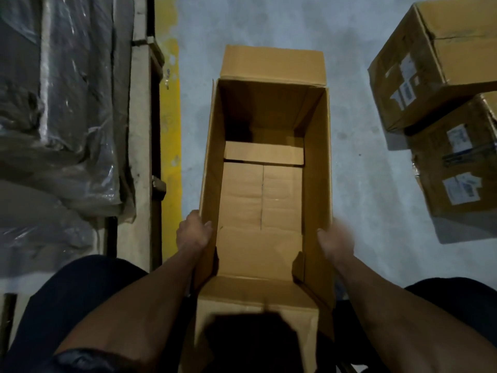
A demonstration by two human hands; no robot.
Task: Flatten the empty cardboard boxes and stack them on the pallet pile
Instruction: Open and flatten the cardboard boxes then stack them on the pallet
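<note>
Box (266, 195) near flap shadowed, right hand (336, 243) blurred

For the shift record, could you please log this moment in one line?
open cardboard box: unflattened, empty | left hand: grips left wall | right hand: on right wall, blurred

You stand on a grey concrete floor (269, 20), mottled with darker patches. A yellow painted line (170, 146) runs top to bottom left of centre, worn in places. Along its left edge sits a wooden pallet (139, 157), filling the left of the frame, its load wrapped in crinkled clear plastic (59, 103). In the middle, an open cardboard box (269, 184) stands just right of the line, its top flaps folded outward at the far and near ends. At the right edge you see two closed cartons (435, 68) bearing white labels, the upper one tilted and resting on the lower one (457, 170), well apart from the open box.
</note>
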